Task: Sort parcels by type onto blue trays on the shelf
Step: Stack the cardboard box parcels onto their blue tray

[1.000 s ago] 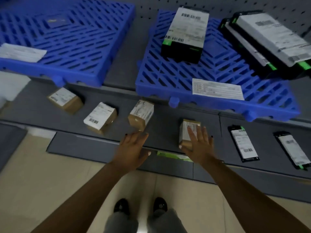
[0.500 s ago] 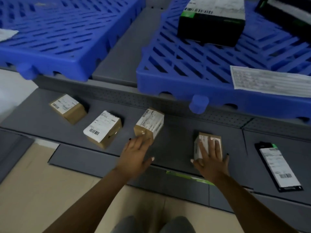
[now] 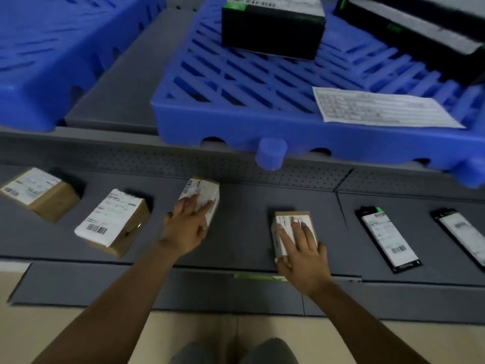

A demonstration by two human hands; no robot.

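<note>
Several small brown boxes with white labels lie in a row on the grey lower shelf (image 3: 249,232). My left hand (image 3: 183,229) rests with straight fingers on the label of the third brown box (image 3: 207,186). My right hand (image 3: 301,256) covers the fourth brown box (image 3: 291,216), fingers across its top and thumb hooked at its near left corner. Two more brown boxes (image 3: 39,193) (image 3: 112,219) lie untouched to the left. Two flat black parcels (image 3: 385,237) (image 3: 462,232) lie to the right. Above sit a left blue tray (image 3: 26,106) and a right blue tray (image 3: 236,135).
The right blue tray carries a black box (image 3: 270,30), flat black parcels (image 3: 420,30) at the back right, and a paper sheet (image 3: 378,106). Its front edge and round foot (image 3: 271,153) overhang the lower shelf. Beige floor lies below the shelf's front edge.
The view has moved closer to the lower shelf. My left hand has reached forward onto the third brown box. My right hand stays on the fourth box, settled further over it.
</note>
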